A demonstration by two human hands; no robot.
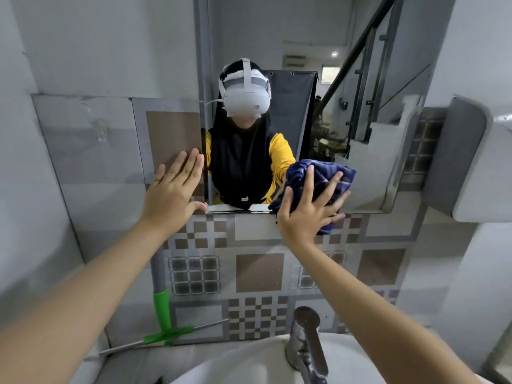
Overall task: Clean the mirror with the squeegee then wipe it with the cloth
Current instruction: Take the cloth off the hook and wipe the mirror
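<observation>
Our right hand (307, 214) presses the bunched dark-blue striped cloth (321, 178) against the frameless wall mirror (346, 92) with fingers spread; our left hand (173, 189) lies flat and empty on the tiled wall (260, 273).

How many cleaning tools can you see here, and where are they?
2. The blue cloth is pressed to the lower edge of the mirror by the right hand. The squeegee leans against the tiled wall beside the sink. Others may lie outside the view.

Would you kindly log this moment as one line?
stage: wiping | right hand: presses cloth on mirror | left hand: flat on wall | squeegee: parked
</observation>
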